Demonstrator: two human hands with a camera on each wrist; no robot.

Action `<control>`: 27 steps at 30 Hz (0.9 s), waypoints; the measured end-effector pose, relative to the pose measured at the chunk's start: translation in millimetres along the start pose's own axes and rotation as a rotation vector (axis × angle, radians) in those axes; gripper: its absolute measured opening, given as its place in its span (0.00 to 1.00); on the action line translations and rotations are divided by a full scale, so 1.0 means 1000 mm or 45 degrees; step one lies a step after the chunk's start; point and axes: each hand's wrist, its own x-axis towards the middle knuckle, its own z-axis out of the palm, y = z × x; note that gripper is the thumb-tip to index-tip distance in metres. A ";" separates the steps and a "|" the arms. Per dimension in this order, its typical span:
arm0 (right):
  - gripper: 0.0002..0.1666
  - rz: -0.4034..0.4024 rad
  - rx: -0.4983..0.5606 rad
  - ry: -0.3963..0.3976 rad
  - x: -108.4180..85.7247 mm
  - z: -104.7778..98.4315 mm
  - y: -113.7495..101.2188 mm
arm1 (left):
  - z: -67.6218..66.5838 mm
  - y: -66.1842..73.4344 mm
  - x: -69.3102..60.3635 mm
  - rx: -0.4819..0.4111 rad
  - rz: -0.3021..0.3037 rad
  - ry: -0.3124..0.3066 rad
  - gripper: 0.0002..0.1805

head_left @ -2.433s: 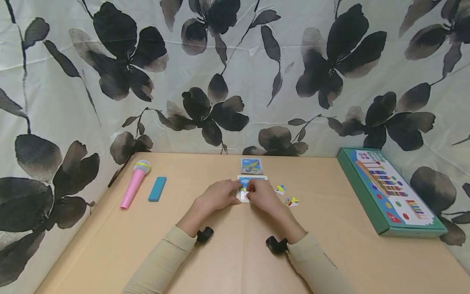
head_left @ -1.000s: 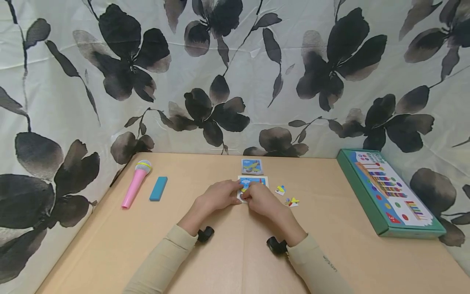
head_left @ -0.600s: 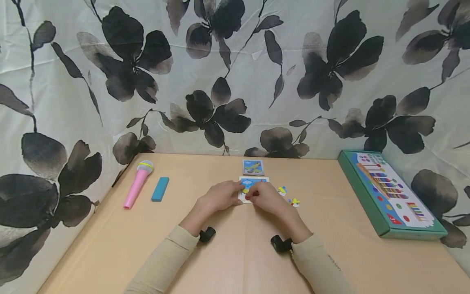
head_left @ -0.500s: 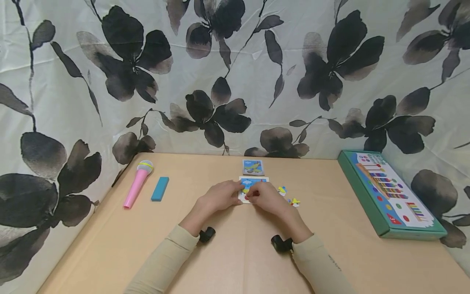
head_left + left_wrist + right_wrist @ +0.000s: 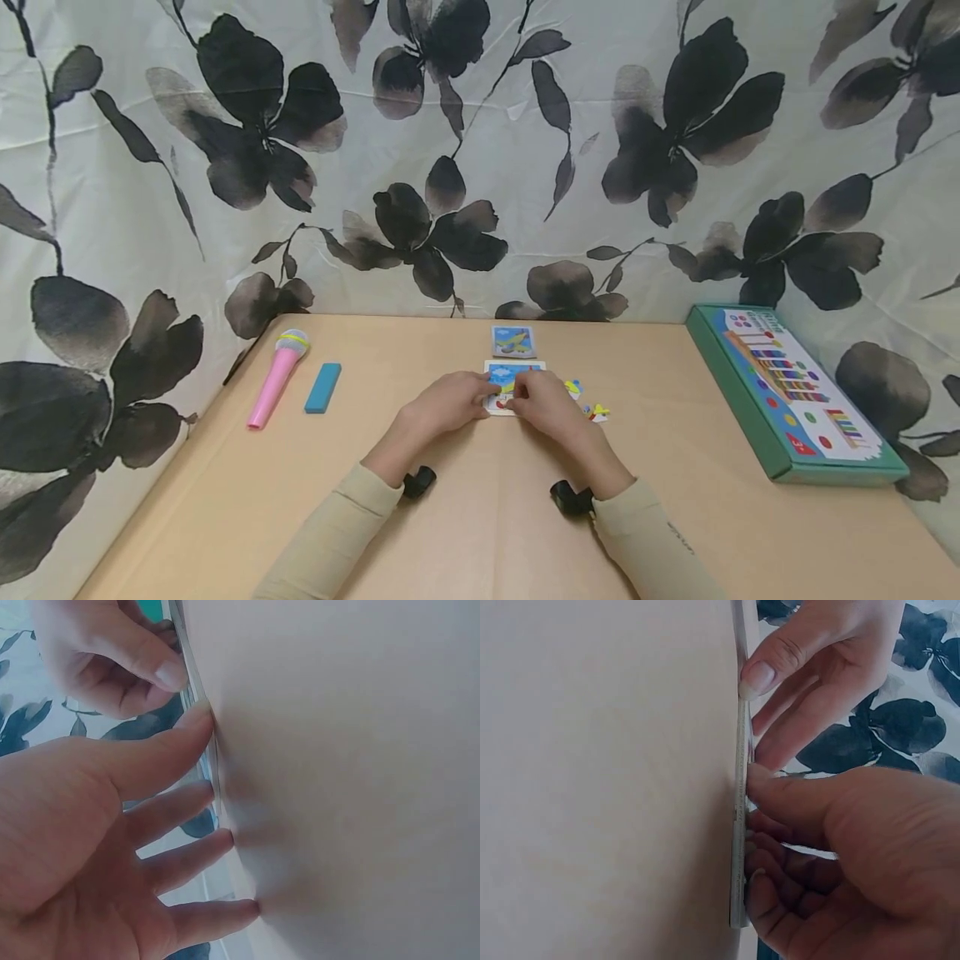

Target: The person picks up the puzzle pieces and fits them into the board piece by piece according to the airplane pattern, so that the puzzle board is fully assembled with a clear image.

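Note:
In the head view a small picture puzzle (image 5: pixel 510 368) with a white border and a blue sky lies flat on the table. My left hand (image 5: pixel 452 400) touches its left side; in the left wrist view the thumb rests on the near edge and the other visible fingers are straight and spread. My right hand (image 5: pixel 547 403) is over its right half, thumb and curled fingers pinching a puzzle piece at the board, mostly hidden by the hand. Two small loose groups of puzzle pieces (image 5: pixel 573 387) lie right of the board, partly behind my right hand.
A second small picture puzzle (image 5: pixel 513 341) lies just behind the first. At the left are a pink toy microphone (image 5: pixel 276 382) and a blue block (image 5: pixel 323 387). A green game box (image 5: pixel 798 396) stands at the right edge, before a floral cloth (image 5: pixel 555 150).
My right hand has shifted slightly to the right over the board, uncovering more of the picture, including a red detail. The left hand has stayed at the left side.

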 end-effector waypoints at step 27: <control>0.17 0.171 -0.121 -0.299 -0.029 -0.089 0.062 | 0.000 0.002 -0.001 -0.021 -0.020 -0.028 0.25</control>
